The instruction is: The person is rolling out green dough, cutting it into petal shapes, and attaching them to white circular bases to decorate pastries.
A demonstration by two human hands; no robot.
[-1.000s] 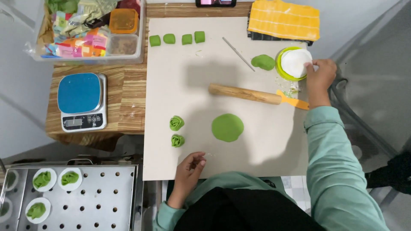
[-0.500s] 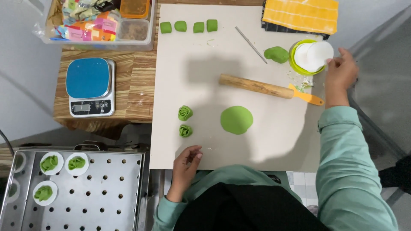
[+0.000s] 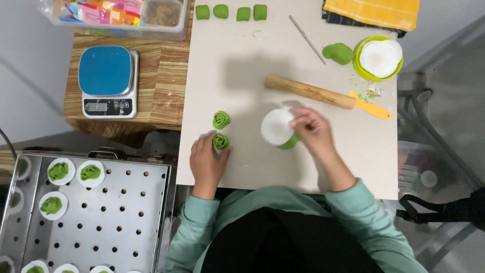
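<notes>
Fingers of the right hand (image 3: 312, 130) pinch a white paper round (image 3: 277, 127) over flattened green dough (image 3: 290, 143); left hand (image 3: 207, 161) cups a dough rosette (image 3: 220, 141), steadying it on the surface (image 3: 252, 65).

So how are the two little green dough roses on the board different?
The nearer dough rose is touched by the left hand; the farther dough rose sits free. The nearer one looks slightly smaller and is partly hidden by fingers; the farther one shows whole. Both are green, swirled, and lying on the beige board.

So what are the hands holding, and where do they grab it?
The right hand pinches a white paper round by its right edge. The left hand touches the nearer green dough rose at its side.
</notes>
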